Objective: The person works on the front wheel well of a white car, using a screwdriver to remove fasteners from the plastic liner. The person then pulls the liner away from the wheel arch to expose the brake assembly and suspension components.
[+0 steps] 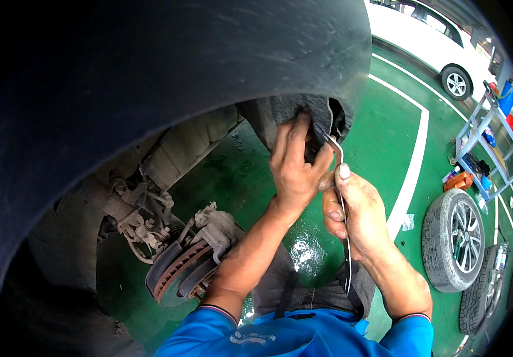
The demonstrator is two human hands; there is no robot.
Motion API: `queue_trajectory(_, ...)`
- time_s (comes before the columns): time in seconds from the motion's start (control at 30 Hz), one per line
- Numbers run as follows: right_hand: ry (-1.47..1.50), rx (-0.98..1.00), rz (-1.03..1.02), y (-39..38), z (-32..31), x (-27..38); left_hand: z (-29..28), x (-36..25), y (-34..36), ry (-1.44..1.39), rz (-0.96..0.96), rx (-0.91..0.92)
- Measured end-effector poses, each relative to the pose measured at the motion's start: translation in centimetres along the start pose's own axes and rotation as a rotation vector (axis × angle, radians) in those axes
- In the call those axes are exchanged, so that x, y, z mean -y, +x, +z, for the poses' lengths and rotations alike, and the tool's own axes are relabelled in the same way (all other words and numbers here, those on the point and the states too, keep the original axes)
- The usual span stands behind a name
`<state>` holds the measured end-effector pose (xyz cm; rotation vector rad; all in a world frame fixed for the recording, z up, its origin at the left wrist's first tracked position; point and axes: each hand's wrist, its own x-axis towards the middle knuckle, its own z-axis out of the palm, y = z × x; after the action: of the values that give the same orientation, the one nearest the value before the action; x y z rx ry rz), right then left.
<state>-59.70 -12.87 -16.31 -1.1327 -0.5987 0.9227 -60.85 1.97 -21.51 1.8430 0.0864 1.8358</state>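
Note:
Under the dark fender (220, 53), my left hand (292, 163) grips the edge of the black wheel arch liner (268, 116), its fingertips partly hidden against it. My right hand (360, 211) is closed round a long, slim metal pry bar (347, 256). The bar's curved upper tip meets the liner edge beside my left thumb, next to a dark gap at the fender's rim. Exactly how far the tip reaches in is hidden. Left of my left forearm sit the bare brake disc (179, 271) and its caliper (214, 229).
Suspension parts (143, 220) stand out at the left. On the green floor (381, 131) at right are a removed wheel (454, 241), another tyre (476, 297) and an orange item (459, 181) beside a grey tool cart (476, 134). A white car (423, 35) stands farther back.

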Motion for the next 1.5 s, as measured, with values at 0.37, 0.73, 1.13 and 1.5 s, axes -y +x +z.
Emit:
queue_trajectory(0.37,0.02,-0.029,-0.031,0.0,1.2,0.2,0.9,0.5,-1.1,-0.048,0.078,-0.083)
queue_trajectory(0.73,-0.437,-0.104,-0.17,1.3,0.0,0.8,1.2,0.1,-0.8,0.013,0.111,-0.116)
queue_trajectory(1.13,-1.385,-0.055,-0.33,1.5,-1.0,4.2,1.4,0.2,-0.9,0.038,0.051,-0.126)
queue_trajectory(1.5,-1.298,0.061,-0.322,1.8,-1.5,4.9,2.0,0.6,-1.0,0.036,0.086,-0.176)
